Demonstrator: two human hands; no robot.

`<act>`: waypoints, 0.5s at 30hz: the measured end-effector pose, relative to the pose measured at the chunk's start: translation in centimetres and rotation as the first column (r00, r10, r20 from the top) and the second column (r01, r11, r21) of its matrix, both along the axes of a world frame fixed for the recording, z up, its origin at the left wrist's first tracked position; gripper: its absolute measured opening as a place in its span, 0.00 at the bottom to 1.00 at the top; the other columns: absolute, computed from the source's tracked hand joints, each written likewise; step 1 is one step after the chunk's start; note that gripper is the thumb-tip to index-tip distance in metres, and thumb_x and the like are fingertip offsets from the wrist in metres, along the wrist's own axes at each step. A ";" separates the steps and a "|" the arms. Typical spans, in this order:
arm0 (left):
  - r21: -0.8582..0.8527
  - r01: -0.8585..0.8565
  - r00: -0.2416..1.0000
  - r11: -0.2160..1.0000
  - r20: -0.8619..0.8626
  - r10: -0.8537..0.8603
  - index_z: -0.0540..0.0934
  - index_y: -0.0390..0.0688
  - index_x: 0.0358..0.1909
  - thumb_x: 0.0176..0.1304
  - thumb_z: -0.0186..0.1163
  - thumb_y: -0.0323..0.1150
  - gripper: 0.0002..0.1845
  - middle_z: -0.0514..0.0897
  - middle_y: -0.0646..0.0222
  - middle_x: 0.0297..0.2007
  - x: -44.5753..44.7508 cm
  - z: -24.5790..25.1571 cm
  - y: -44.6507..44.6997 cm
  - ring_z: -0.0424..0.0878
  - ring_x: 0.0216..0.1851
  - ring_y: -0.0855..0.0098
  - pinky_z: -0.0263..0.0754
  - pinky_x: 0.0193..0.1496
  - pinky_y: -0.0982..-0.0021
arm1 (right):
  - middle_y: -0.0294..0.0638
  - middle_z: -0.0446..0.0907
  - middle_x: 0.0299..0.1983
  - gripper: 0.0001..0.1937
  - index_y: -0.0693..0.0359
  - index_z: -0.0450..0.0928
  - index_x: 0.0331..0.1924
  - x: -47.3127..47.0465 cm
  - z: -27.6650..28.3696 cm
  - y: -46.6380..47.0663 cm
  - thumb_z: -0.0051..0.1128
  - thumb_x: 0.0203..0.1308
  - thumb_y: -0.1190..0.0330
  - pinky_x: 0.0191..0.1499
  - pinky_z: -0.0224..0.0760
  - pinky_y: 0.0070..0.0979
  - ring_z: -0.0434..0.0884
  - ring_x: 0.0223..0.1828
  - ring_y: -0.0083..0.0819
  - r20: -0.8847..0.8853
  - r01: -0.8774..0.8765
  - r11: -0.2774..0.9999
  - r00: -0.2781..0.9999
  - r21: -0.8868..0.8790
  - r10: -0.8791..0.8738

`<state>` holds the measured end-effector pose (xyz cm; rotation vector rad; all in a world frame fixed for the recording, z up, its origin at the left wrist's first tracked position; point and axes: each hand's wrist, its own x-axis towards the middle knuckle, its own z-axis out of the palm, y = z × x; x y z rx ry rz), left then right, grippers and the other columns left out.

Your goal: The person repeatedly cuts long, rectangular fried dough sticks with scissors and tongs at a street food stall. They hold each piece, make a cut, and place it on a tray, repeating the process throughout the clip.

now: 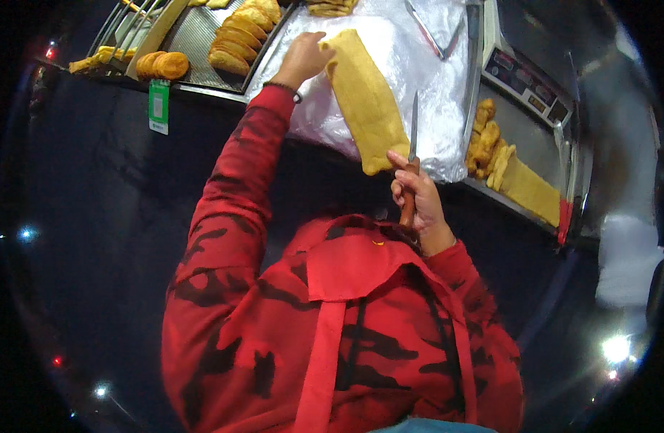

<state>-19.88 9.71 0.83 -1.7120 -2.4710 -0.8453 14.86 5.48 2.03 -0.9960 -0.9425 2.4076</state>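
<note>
A long, flat, golden-brown piece of fried dough (pixel 366 97) slants across crumpled clear plastic sheeting (pixel 440 119). My left hand (pixel 306 57) is at its far end, the fingers closed on the edge. At the near end my right hand (pixel 421 197) grips the wooden handle of a knife (pixel 410 184), its narrow blade pointing away from me. The index finger of that hand reaches out to the dough's near corner. Part of the left fingertips is hidden by the dough's edge.
Metal tongs (pixel 443 51) lie on the plastic. Fried pastries (pixel 237 43) line a mesh tray (pixel 193 40) at left, near a stack of round cakes (pixel 163 65). At right are a digital scale (pixel 527 81), twisted fried dough (pixel 483 138) and another flat piece (pixel 532 187). A green card (pixel 158 103) hangs from the edge.
</note>
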 end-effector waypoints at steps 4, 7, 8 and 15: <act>-0.367 0.015 0.998 0.930 0.062 0.009 0.78 0.34 0.46 0.45 0.66 0.50 0.32 0.82 0.49 0.39 -1.7 -0.3 3.1 0.81 0.43 0.52 0.74 0.48 0.60 | 0.38 0.75 0.29 0.25 0.71 0.65 0.60 -0.2 1.3 0.0 0.52 0.58 0.72 0.22 0.66 0.13 0.74 0.25 0.18 0.015 -0.024 0.999 1.000 0.032 0.024; -0.335 0.001 0.996 0.942 0.084 0.029 0.80 0.33 0.40 0.44 0.69 0.45 0.27 0.83 0.50 0.35 -2.0 1.1 2.8 0.82 0.39 0.55 0.76 0.44 0.62 | 0.42 0.79 0.33 0.24 0.71 0.66 0.59 0.1 3.0 0.3 0.52 0.57 0.73 0.23 0.69 0.13 0.77 0.28 0.20 0.112 0.005 0.994 0.994 0.106 -0.016; -0.296 0.010 0.994 0.955 0.108 0.023 0.80 0.32 0.39 0.44 0.70 0.43 0.26 0.84 0.51 0.33 -1.8 1.8 2.1 0.83 0.37 0.58 0.77 0.42 0.63 | 0.43 0.79 0.34 0.24 0.71 0.67 0.58 0.1 3.6 0.8 0.52 0.57 0.73 0.23 0.69 0.13 0.78 0.28 0.21 0.134 -0.002 0.987 0.991 0.158 -0.020; 0.372 -0.236 0.117 0.898 0.928 -0.354 0.74 0.39 0.48 0.51 0.65 0.31 0.21 0.80 0.70 0.38 6.7 3.4 -8.9 0.80 0.35 0.75 0.76 0.36 0.73 | 0.40 0.82 0.33 0.13 0.67 0.76 0.42 -4.7 9.8 12.9 0.56 0.56 0.68 0.33 0.73 0.22 0.80 0.34 0.25 0.418 -0.330 0.524 0.907 0.785 -0.055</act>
